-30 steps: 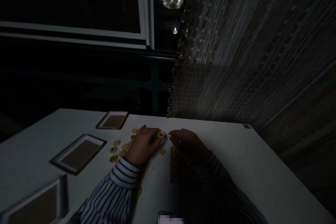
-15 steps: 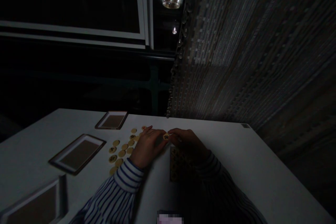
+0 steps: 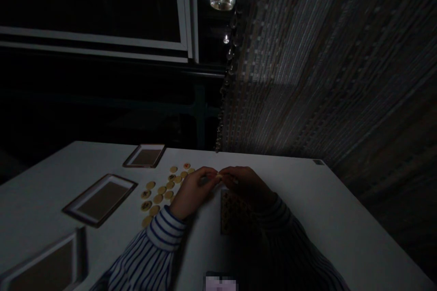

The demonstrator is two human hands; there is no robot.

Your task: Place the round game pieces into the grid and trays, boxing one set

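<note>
My left hand (image 3: 190, 192) and my right hand (image 3: 250, 185) meet above the white table, fingertips pinched together. Between them is a small pale xiangqi piece (image 3: 219, 175), mostly covered by the fingers. Left of my left hand lie several loose round xiangqi pieces (image 3: 158, 198), some blank side up, others showing dark characters. One piece with a red mark (image 3: 186, 165) lies at the far end of the group. Below my right hand, in deep shadow, sits a dark flat box (image 3: 226, 218) with rows of round shapes, partly hidden by the hand and sleeve.
Three shallow framed trays or lids stand on the left: one far (image 3: 147, 155), one mid-table (image 3: 102, 200), one at the near corner (image 3: 48, 263). A strand curtain (image 3: 290, 63) hangs behind the right side of the white table (image 3: 327, 218). The room is dim.
The piece between my fingertips has turned from showing its dark character to edge-on and mostly covered. My left fingers have curled in, uncovering more of the loose pieces behind them.
</note>
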